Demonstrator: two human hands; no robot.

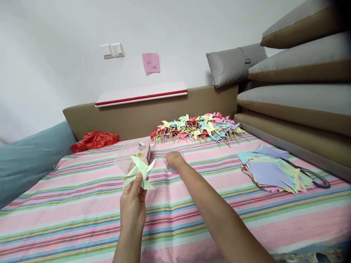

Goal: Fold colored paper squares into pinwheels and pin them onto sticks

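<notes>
My left hand (133, 204) holds up a pale green folded paper pinwheel (139, 171) by its centre, above the striped bed sheet (82, 204). My right hand (173, 159) reaches forward with its fingers curled down onto a small clear container (172, 167) on the sheet; what the fingers pinch is hidden. Just behind the pinwheel stands a clear bag or box with wooden sticks (138, 153) and a pink label.
A heap of finished coloured pinwheels on sticks (197, 128) lies at the back. A stack of cut coloured paper squares (271, 172) with scissors (312, 176) lies at the right. A red plastic bag (94, 140), a teal pillow (30, 157) and stacked cushions (296, 95) ring the bed.
</notes>
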